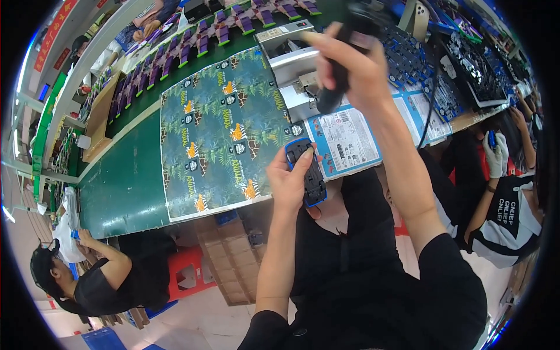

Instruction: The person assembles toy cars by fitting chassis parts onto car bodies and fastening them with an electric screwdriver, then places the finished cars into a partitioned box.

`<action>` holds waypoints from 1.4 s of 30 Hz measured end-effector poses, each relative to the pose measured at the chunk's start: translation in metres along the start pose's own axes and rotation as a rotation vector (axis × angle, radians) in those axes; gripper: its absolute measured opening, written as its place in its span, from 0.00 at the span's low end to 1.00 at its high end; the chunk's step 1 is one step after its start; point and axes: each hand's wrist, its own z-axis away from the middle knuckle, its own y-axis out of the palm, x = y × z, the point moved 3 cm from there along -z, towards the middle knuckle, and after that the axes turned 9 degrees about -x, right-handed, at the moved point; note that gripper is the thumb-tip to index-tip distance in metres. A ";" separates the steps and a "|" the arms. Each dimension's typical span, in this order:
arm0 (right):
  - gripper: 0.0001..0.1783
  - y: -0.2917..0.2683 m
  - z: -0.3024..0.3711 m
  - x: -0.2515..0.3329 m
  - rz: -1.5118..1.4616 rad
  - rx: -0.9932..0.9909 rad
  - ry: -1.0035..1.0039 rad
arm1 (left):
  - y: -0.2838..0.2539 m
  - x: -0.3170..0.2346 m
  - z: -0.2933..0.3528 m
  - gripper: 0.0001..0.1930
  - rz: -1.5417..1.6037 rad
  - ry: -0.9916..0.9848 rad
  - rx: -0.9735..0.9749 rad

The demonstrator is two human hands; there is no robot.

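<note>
My left hand (287, 184) is closed around a toy car body (315, 181), black underside up with a blue edge, held just off the front edge of the workbench. The thumb lies across its upper end. Raised above the bench, my right hand (367, 73) grips a black electric screwdriver (333, 98), its lower end pointing down. Motion smears the tool's upper part and some of the fingers, and its tip cannot be made out. Behind it stands a grey metal screw feeder (286, 52), partly covered by the hand. The tool and the car are apart.
Printed animal-pattern sheets (219, 134) and blue-white printed card (350, 140) cover the bench. Purple-and-green parts (184, 52) line a green belt at the back. Many blue-black car parts (408, 58) lie at right. Co-workers sit at left (105, 268) and right (507, 210).
</note>
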 end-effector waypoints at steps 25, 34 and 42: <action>0.17 0.009 0.087 0.012 -0.155 0.096 -0.037 | 0.003 -0.004 0.001 0.13 -0.172 0.004 0.021; 0.17 0.008 0.093 0.011 -0.218 0.035 -0.036 | 0.005 -0.005 0.003 0.12 -0.196 0.058 0.005; 0.10 -0.019 0.040 0.026 -0.462 0.029 -0.254 | -0.023 -0.009 -0.014 0.13 0.465 -0.198 -0.109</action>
